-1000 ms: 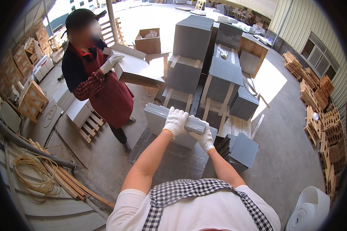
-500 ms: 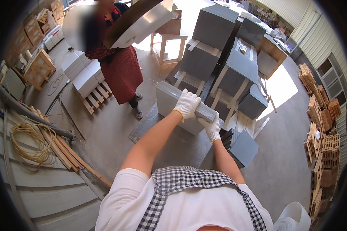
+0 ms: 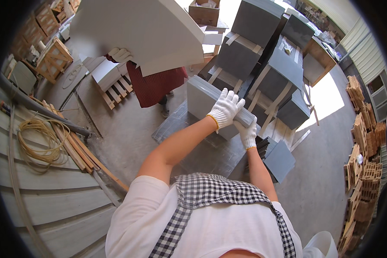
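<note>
Both my hands wear white knitted gloves with yellow cuffs. A stack of grey flat slabs (image 3: 208,101) stands on edge in front of me, tilted in view, on a dark plastic-wrapped surface (image 3: 202,159). My left hand (image 3: 225,108) is closed over the slabs' top edge, its fingers reaching across to the far side. At the right end of that edge my right hand (image 3: 247,132) wraps round the corner, thumb on top. The undersides of both grips are hidden. Right beside my right hand lean several thin grey slabs (image 3: 279,161).
Tall stacks of strapped grey slabs (image 3: 277,79) rise beyond my hands. At the upper left a co-worker in a dark red apron (image 3: 157,84) holds a large white panel (image 3: 142,30). A yellow hose coil (image 3: 41,142) and wood strips (image 3: 71,148) lie left; wooden pallets (image 3: 365,172) stack right.
The co-worker's white panel has swung closer and flatter, now covering much of that person. My view has shifted slightly left; my hands keep their places on the slabs.
</note>
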`<state>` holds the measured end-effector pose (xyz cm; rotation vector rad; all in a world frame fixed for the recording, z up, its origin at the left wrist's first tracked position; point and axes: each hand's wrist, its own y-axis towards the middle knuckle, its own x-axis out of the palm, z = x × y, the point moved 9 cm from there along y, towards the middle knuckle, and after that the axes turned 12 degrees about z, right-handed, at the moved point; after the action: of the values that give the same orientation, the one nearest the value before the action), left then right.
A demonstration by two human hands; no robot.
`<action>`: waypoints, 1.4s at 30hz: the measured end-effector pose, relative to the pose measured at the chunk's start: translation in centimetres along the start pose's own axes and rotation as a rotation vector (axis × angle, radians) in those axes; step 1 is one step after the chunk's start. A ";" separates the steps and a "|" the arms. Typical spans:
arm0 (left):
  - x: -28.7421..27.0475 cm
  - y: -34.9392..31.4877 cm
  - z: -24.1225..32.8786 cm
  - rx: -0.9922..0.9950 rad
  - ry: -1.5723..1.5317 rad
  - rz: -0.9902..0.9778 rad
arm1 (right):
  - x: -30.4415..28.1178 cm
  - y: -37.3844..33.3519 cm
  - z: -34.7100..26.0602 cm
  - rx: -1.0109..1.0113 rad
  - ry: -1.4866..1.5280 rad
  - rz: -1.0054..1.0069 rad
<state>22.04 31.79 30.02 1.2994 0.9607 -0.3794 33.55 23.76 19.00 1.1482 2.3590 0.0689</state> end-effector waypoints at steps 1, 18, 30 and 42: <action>-1.7 0.5 1.5 -0.007 -0.075 -0.053 | 0.1 0.1 1.7 0.085 0.187 -0.003; -32.2 5.5 -13.0 -0.025 0.303 0.806 | -0.6 -0.1 0.5 0.117 0.077 -0.015; -31.4 11.5 -14.2 -0.079 0.080 0.681 | -1.2 0.3 1.0 0.124 -0.009 -0.029; -28.4 15.3 -11.8 -0.023 -0.106 0.497 | 0.4 0.8 4.7 -0.072 -0.237 -0.044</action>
<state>12.19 39.34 62.04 1.4293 0.5249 -0.0507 36.08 23.82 14.97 1.0108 2.1534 0.0021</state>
